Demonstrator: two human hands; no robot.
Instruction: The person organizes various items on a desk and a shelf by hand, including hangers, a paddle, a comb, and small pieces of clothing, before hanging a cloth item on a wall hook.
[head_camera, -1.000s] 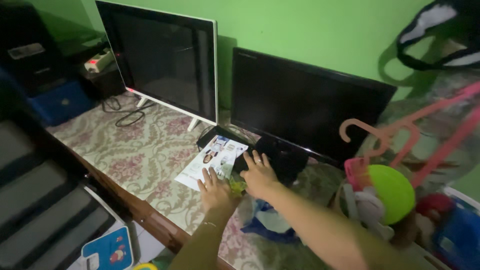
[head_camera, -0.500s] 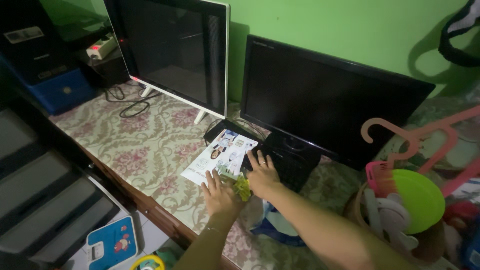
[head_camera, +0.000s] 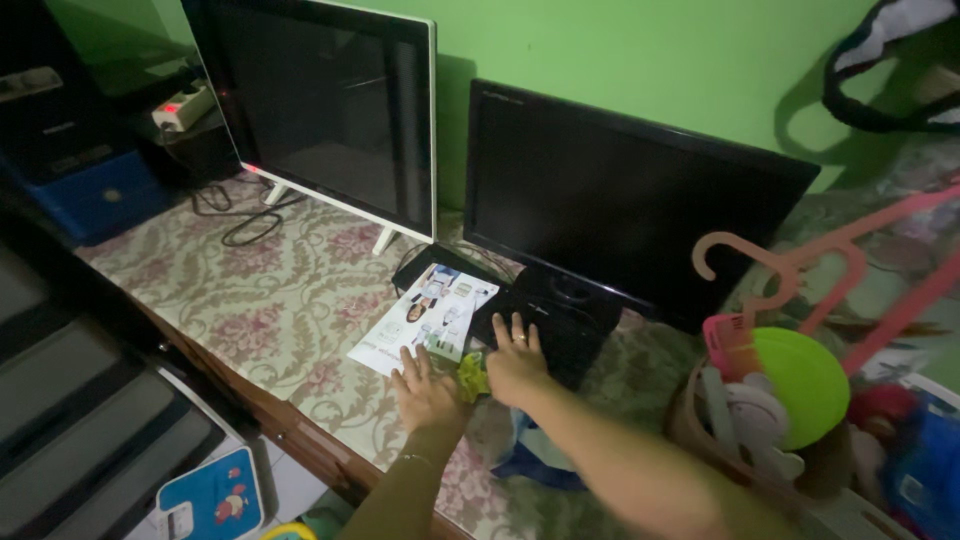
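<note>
The bench, covered in a flowered cloth, runs from the far left corner to the near edge by the person's arms, with its widest open stretch on the left in front of the white-framed screen. A black monitor stands to the right, its base just behind the hands. A printed leaflet lies flat between the 2 screens' feet, near the bench's front edge. The left hand rests with fingers spread, tips on the leaflet's near corner. The right hand, fingers also spread, presses flat by the monitor base. A small yellow-green wrapper sits squeezed between both hands.
</note>
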